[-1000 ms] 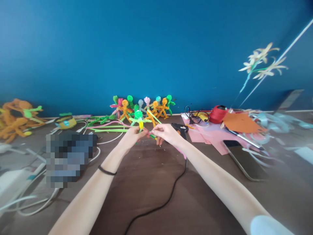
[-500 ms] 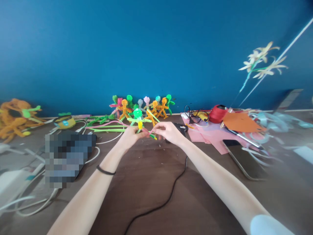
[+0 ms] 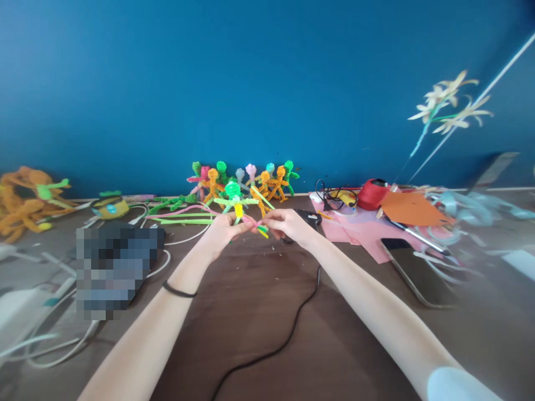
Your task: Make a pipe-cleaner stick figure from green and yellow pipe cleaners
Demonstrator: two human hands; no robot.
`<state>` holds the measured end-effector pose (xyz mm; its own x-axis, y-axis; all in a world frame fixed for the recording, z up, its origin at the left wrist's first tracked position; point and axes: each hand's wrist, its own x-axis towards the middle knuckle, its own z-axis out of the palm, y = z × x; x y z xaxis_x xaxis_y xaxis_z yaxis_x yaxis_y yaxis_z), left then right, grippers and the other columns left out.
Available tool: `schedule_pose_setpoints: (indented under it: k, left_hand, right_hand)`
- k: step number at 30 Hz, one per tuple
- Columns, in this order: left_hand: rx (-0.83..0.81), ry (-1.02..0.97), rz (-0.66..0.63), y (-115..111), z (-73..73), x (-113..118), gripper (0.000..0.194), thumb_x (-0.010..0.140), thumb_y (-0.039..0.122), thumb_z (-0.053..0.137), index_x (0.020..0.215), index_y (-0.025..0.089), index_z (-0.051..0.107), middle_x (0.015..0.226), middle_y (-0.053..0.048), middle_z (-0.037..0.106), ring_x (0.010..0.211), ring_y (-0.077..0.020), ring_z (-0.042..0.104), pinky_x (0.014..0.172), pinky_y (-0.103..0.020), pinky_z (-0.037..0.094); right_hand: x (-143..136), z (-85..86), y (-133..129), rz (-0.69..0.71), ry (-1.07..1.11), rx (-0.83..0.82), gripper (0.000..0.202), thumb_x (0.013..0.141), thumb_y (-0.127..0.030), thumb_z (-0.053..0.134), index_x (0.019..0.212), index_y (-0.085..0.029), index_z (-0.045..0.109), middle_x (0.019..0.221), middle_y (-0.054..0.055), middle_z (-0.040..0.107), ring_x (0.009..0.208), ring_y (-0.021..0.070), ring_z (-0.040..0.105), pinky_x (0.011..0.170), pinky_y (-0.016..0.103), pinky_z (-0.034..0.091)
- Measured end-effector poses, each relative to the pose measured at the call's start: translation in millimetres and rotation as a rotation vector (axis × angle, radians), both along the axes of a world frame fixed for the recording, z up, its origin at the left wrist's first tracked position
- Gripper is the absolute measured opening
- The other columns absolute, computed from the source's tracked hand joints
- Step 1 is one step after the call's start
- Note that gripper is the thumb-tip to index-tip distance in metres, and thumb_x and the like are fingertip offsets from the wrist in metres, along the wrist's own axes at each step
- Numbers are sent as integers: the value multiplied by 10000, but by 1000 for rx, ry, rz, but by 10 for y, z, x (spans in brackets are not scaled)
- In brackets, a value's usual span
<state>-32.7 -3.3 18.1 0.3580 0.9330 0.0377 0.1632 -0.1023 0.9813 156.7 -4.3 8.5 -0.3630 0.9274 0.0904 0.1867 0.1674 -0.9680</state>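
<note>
In the head view, my left hand [image 3: 221, 231] is closed around the lower part of a small pipe-cleaner figure [image 3: 233, 191] with a green coiled head, pale green arms and a yellow middle. My right hand [image 3: 288, 227] pinches a short pink pipe cleaner [image 3: 252, 222] that spans the gap between my fingertips. Just under the right fingertips, a green and yellow end [image 3: 263, 231] pokes out; its link to the figure is hard to make out. Behind my hands, several finished-looking pipe-cleaner figures [image 3: 213, 184] stand against the blue wall.
Loose green pipe cleaners [image 3: 179, 222] lie left of my hands. A black cable [image 3: 288, 340] crosses the dark table [image 3: 254, 301]. To the right are pink sheets [image 3: 376, 245], a red thread spool [image 3: 371, 193], orange paper [image 3: 413, 208] and a phone [image 3: 418, 273]. White cables [image 3: 79, 348] curl at left.
The figure in my left hand has tilted slightly and shifted a little left, its head now higher. Both hands stay close together, with a slightly wider gap between their fingertips.
</note>
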Motion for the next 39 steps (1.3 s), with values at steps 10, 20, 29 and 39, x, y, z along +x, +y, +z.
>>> schedule_pose_setpoints:
  k: [10,20,29,39]
  left_hand:
    - [-10,-226,134,-14,-1,55,256,594,358,698,678,134,607,570,8,560,412,-31,248,409,-227,153]
    - [293,83,363,-3,-60,64,181,710,333,592,737,155,602,774,-31,660,741,-164,572,723,-275,414]
    - [377,408,246,-4,5,35,164,743,312,536,732,171,618,805,-41,661,797,-201,586,748,-291,416]
    - [307,313,74,-40,61,34,194,710,365,585,714,173,613,754,-31,655,756,-198,572,747,-312,428]
  right_hand:
    - [-204,-125,-90,27,31,-46,282,789,-363,492,819,-138,659,551,-24,503,400,58,411,421,215,285]
    - [-274,-21,-238,44,-220,238,221,793,-296,468,680,-139,574,556,-39,385,524,74,333,524,221,257]
    - [-181,58,-183,2,-336,269,233,794,-277,453,676,-142,601,567,-20,471,531,86,376,536,225,268]
    - [-10,42,-9,-76,-201,144,253,782,-346,473,683,-140,580,483,-45,382,470,77,335,489,217,248]
